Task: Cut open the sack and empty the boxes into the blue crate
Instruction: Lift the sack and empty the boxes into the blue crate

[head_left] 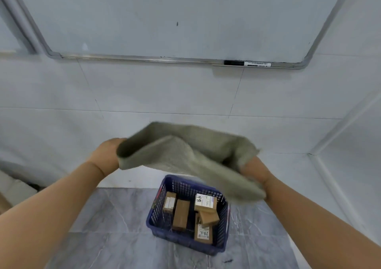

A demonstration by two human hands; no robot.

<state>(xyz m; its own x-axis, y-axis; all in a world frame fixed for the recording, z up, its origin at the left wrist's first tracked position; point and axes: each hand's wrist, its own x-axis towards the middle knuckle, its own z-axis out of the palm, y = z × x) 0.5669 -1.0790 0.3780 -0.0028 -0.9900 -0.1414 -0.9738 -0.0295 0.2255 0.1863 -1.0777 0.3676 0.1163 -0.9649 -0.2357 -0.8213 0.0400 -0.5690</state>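
Note:
A limp grey-green sack (185, 155) hangs stretched between both hands, above the blue crate (156, 209) on the floor. My left hand (107, 155) grips the sack's left end, and my right hand (255, 171) grips its right end. The sack looks flat and slack, and its motion blurs the lower right edge. Several brown cardboard boxes (181, 215) lie inside the crate, some with white labels bearing handwritten numbers. The sack's drooping corner hides part of the crate's far right rim.
A whiteboard (177, 17) hangs on the white tiled wall ahead, with a black marker (247, 63) on its tray. The floor (115, 223) is grey marble tile. A wall corner (321, 161) stands to the right. Pale objects sit at the far left edge.

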